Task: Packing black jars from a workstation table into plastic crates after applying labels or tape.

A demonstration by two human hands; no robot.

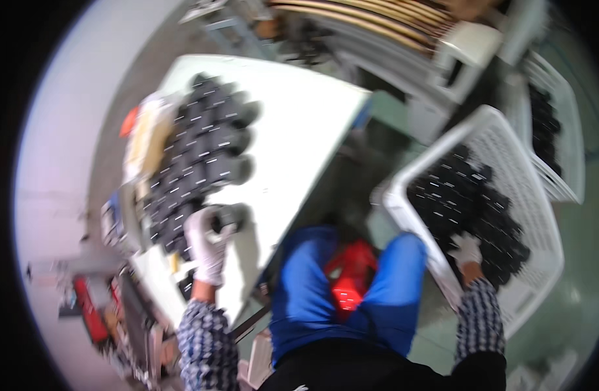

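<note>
In a white glove, my left hand [206, 242] curls its thumb and fingers around a black cylindrical part [229, 217] at the near end of a group on the white table [293, 104]. Rows of similar black cylindrical parts [205, 133] stand close together beyond it. To the right, my gloved right hand [467, 249] reaches into a white plastic basket [501, 133]. Its fingers are apart and touch a heap of black parts [465, 195]; slight blur hides the fingertips.
A second white basket [573, 130] with black parts stands at the far right. Yellowish packages [149, 140] lie along the table's left edge. A red object [350, 277] is between my knees, and a grey-white machine [465, 52] stands behind.
</note>
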